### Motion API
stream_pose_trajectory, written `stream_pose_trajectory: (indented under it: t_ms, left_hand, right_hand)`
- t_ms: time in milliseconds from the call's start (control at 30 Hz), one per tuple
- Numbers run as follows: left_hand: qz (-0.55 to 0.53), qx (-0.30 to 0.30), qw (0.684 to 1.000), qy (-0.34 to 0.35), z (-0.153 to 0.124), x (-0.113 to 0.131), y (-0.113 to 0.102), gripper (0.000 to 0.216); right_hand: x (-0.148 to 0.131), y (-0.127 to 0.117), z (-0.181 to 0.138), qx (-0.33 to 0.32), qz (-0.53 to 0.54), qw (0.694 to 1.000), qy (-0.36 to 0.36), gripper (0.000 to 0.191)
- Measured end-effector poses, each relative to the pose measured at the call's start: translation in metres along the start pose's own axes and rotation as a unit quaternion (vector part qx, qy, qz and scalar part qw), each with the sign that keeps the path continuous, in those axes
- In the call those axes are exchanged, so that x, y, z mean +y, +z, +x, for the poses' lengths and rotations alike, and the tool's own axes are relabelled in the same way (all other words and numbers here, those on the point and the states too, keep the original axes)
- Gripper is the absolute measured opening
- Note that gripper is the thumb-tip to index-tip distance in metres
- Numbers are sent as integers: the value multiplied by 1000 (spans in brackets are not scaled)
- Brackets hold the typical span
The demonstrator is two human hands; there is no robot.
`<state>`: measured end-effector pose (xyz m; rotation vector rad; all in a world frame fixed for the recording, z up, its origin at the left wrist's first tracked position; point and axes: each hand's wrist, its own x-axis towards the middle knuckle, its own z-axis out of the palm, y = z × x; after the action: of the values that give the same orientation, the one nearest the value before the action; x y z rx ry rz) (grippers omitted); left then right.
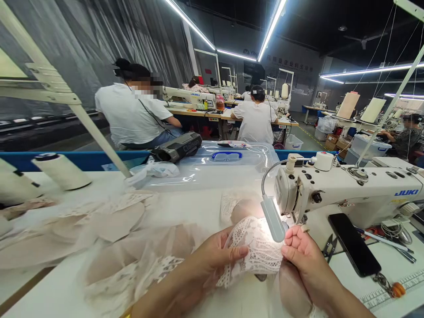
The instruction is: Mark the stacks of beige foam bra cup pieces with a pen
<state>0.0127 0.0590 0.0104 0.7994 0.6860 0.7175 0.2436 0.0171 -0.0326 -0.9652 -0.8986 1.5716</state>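
- While both your hands sit low in the centre of the frame, the lace piece [255, 247] is stretched between them, just in front of the sewing machine [347, 194] and under its small lamp [273, 218].
- Your left hand [215, 260] is closed on the lace's left side, with the thumb pressed flat on top and the fingers hidden beneath.
- Your right hand [304, 256] is curled tight, with the lace's right edge pinched in its fingers.
- Judging by its openwork and the way it drapes, the lace is very light, limp and easy to snag or pull out of shape. It should handle best when gripped at its denser scalloped edges, with both sides supported.
- Left of centre, a pile of sheer cut fabric [115, 221] lies spread on the counter [49, 291], and the lace seems to run into it.
- A thread cone [62, 170] lies tipped over at the left of the frame.
- A dark phone [354, 245] leans against the machine at the lower right, with snips [329, 247] just beside it.
- Other people sit at machines in the upper half, well apart from you.
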Motion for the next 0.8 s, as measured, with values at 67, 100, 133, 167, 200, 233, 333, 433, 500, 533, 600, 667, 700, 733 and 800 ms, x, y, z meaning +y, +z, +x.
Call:
stream_pose_trajectory:
  t_ms: [67,100,133,167,200,233,333,433,500,533,600,667,700,733,800]
  left_hand:
    - [-2,17,1000,5,2,-1,0,55]
    - [-2,25,1000,5,2,-1,0,53]
    - [0,30,1000,6,2,-1,1,51]
    - [3,34,999,7,2,-1,1,51]
    - [4,36,999,8,1,-1,1,52]
    - [6,36,999,8,1,-1,0,52]
    - [12,35,999,10,-1,-1,-1,53]
    - [16,40,999,14,0,-4,0,54]
    - [19,41,999,15,0,-5,1,55]
    - [23,38,999,13,0,-5,1,56]
    - [52,31,998,10,-2,1,-1,56]
    - [126,64,989,34,-9,16,-6,55]
    - [174,105,977,65,-15,27,-9,55]
    - [219,157,957,107,-23,39,-13,55]
    - [281,263,903,194,-41,61,-22,57]
  right_hand:
    - [1,0,1,-7,0,1000,-1,42]
    - [2,-1,1,-10,3,1000,-1,42]
    - [2,-1,1,-13,6,1000,-1,41]
    - [2,-1,1,-13,11,1000,-1,41]
    - [2,0,1,-12,16,1000,-2,41]
    - [1,0,0,-10,22,1000,-2,41]
    - [-1,3,-1,-8,35,999,-4,43]
    - [-3,6,-2,-6,35,999,-2,43]
    - [-4,7,-2,-4,32,999,-2,42]
    - [-3,6,-2,-3,29,1000,-2,42]
    - [-1,5,-2,3,11,1000,-6,42]
    - [5,1,-3,14,-26,999,-16,42]
    - [9,-1,-3,19,-50,998,-23,42]
    - [14,-4,-3,23,-75,996,-29,41]
    - [22,-9,-2,26,-125,991,-33,40]
